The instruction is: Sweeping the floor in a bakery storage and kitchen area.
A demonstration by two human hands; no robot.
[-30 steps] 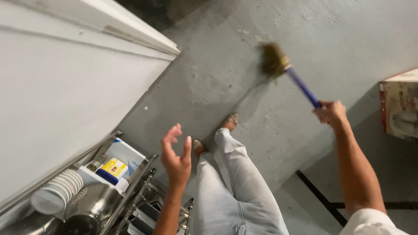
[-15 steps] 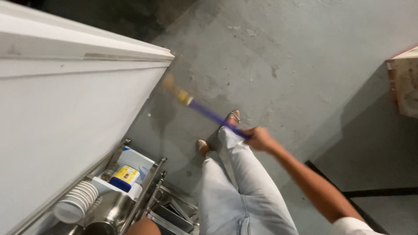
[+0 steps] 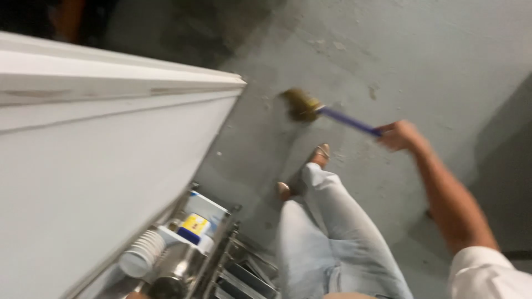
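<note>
One broom is held out over the grey concrete floor. Its blue handle is gripped at the near end by the right hand, whose fingers are closed around it; the arm is stretched forward from a white sleeve. The brownish bristle head is seen at the far end of the handle, blurred, just above or on the floor, near the corner of one large white cabinet that fills the left side of the view. The left hand is not seen, so its grip cannot be told.

Two legs in pale jeans are seen below, with two feet in sandals set on the floor, one ahead of the other, just beside the broom head.

At the lower left, one metal rack is seen against the cabinet. On it are one stack of white cups, lying on its side, one shiny metal pot, and one white and blue box with a yellow label.
</note>
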